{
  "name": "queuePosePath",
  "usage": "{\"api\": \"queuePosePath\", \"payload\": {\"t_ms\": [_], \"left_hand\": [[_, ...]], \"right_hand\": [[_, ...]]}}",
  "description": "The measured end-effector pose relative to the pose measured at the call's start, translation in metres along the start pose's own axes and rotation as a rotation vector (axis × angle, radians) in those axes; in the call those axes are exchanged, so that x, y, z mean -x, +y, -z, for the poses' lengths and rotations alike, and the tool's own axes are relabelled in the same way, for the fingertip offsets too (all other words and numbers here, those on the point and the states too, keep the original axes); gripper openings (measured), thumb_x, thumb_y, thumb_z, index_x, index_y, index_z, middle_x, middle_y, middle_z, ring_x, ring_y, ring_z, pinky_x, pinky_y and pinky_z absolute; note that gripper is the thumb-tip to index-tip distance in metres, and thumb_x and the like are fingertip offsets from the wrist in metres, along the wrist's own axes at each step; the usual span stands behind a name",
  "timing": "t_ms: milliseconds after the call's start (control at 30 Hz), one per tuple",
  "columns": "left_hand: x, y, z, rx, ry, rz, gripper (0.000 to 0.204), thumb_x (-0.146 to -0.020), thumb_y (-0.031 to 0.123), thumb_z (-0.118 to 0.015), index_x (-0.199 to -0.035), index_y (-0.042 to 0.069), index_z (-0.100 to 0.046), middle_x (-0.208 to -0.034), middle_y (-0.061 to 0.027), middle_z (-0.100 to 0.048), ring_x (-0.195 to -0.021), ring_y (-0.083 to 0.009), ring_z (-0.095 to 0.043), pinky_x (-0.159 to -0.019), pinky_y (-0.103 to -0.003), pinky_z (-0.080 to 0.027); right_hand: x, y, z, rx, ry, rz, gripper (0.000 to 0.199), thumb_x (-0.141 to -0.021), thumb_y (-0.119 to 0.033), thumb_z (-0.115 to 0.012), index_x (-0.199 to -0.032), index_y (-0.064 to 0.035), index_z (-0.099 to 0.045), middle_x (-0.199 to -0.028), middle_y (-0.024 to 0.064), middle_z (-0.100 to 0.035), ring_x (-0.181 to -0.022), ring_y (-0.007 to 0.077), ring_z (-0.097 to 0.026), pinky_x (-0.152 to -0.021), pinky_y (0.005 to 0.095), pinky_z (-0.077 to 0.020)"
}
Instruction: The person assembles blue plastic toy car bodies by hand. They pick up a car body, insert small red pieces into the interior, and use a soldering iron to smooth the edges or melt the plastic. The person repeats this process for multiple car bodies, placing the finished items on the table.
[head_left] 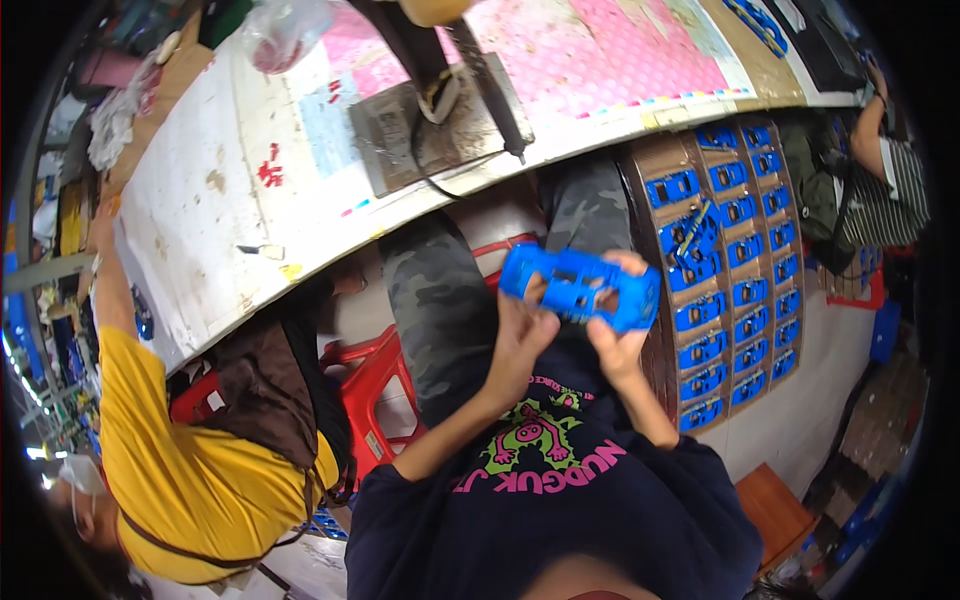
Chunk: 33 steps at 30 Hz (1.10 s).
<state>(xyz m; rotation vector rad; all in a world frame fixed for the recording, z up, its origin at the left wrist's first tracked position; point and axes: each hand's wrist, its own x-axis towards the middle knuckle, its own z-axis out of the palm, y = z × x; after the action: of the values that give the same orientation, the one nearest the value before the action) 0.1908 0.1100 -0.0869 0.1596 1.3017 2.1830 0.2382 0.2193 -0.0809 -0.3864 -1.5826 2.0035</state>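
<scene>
A blue plastic toy car body [575, 287] with open window gaps is held above my lap between both hands. My left hand [524, 335] grips its left end from below, thumb laid along the near side. The right end sits in my right hand [617, 340], its thumb on the near edge and fingers over the far side. Some blur covers the car body and fingertips. Right of my legs, a brown tray [707, 287] holds rows of similar blue car bodies, one of them lying askew on top with a yellow-marked strip.
Ahead stands a white worktable [230, 220] with a metal press-like tool [440, 120] and small red pieces [270, 167]. A person in a yellow shirt [210, 470] sits at left near a red stool [372, 390]. Another person's striped sleeve [890, 205] is at far right.
</scene>
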Motion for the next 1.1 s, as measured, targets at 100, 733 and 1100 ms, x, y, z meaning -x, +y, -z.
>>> {"api": "queuePosePath", "payload": {"t_ms": [100,733,1100], "left_hand": [[0.024,0.01,0.007,0.113,-0.058,0.088,0.065,-0.083,0.031,-0.053,-0.131,0.005,-0.017,-0.126,-0.016,-0.037,-0.117,-0.0243,-0.037,-0.098,-0.035,-0.029],[-0.126,0.253,0.24,-2.056,0.902,-0.405,0.047,-0.066,0.025,-0.065,-0.107,0.005,-0.053,-0.097,-0.0193,-0.051,-0.092,-0.0335,-0.047,-0.081,-0.04,-0.038],[-0.151,0.223,0.186,-1.672,0.271,-0.487,0.01,-0.069,0.006,-0.058,-0.068,-0.003,-0.053,-0.059,-0.0108,-0.053,-0.053,-0.0179,-0.047,-0.053,-0.028,-0.039]], "right_hand": [[0.044,0.01,-0.015,-0.068,-0.074,-0.175,0.065,-0.064,-0.015,-0.07,-0.114,0.0019,-0.031,-0.106,0.0104,-0.039,-0.096,0.0168,-0.046,-0.082,0.0294,-0.0392],[-0.027,-0.006,0.018,0.505,-0.338,0.022,0.023,-0.07,0.004,-0.056,-0.093,-0.0008,-0.056,-0.087,0.0069,-0.051,-0.061,0.0096,-0.047,-0.055,0.021,-0.0365],[-0.082,-0.015,0.059,0.609,-0.016,0.119,0.013,-0.076,-0.001,-0.055,-0.089,-0.0019,-0.056,-0.071,0.0013,-0.052,-0.055,0.0051,-0.042,-0.049,0.0197,-0.0322]]}}
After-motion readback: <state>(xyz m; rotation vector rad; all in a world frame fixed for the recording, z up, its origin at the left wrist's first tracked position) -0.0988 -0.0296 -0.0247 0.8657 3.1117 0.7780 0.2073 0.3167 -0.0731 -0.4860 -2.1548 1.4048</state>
